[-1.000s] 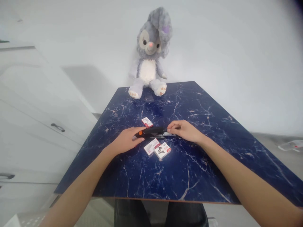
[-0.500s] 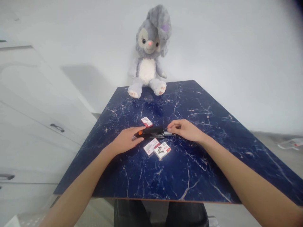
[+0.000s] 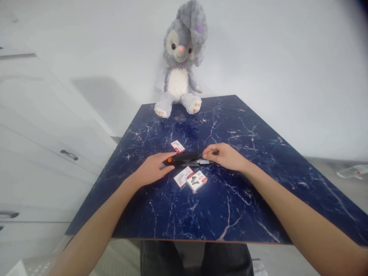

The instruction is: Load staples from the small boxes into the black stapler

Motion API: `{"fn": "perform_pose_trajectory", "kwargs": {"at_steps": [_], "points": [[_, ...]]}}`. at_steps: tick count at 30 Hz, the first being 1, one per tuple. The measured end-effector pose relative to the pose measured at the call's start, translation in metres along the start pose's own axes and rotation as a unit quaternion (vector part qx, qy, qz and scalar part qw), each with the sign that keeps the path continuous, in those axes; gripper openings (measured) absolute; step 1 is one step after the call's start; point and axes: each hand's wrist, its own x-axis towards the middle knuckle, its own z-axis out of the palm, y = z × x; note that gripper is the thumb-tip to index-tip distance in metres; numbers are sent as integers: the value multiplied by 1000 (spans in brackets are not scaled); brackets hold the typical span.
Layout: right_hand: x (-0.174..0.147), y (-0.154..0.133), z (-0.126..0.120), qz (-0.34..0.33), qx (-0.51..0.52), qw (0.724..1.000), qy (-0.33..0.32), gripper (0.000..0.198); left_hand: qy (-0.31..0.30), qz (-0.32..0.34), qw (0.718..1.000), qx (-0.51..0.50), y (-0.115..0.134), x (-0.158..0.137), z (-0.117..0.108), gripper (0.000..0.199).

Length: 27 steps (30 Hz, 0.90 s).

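Note:
A black stapler [image 3: 186, 156] with an orange part lies across the middle of the table, its metal tray showing at the right end. My left hand [image 3: 153, 168] is closed around its left end, thumb at the near side and fingers at the far side. At the right end, my right hand [image 3: 222, 155] has thumb and forefinger pinched together beside the metal tray; what they hold is too small to make out. A small white and red box [image 3: 178, 146] lies just beyond the stapler. On the near side, a white and red box [image 3: 183, 177] touches another box [image 3: 197, 181] with a black clip-like picture.
A grey plush rabbit [image 3: 178, 82] sits at the far edge of the blue marbled table [image 3: 195, 218], against the white wall. White cabinets with dark handles [image 3: 69, 154] stand at the left. A clear plastic item [image 3: 353, 171] lies beyond the table's right side.
Both hands stay in nearly the same places at the stapler. The whole view has shifted very slightly; the boxes and the plush rabbit have not moved on the table.

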Motion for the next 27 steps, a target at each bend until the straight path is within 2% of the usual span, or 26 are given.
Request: {"fn": "perform_pose_trajectory", "kwargs": {"at_steps": [5,10,13,16,21,27], "points": [[-4,-10,-6,-34,-15,999,4,29,-7,-3,1000,1,0,0,0,49],[-7,-17,-8,-120,-132,984,-15,18,-5,-2,1000,-1,-1,0,1,50],[-7,-16,-5,-143,-162,976,-20,13,-6,-3,1000,-1,-1,0,1,49],[-7,-16,-6,-130,-143,981,-16,14,-8,-7,1000,-1,0,0,0,49],[-8,-16,-10,-62,-96,993,1,16,-11,-11,1000,1,0,0,0,49],[-7,-12,-6,-60,-77,995,-6,11,-10,-8,1000,-2,2,1,-1,48]]}}
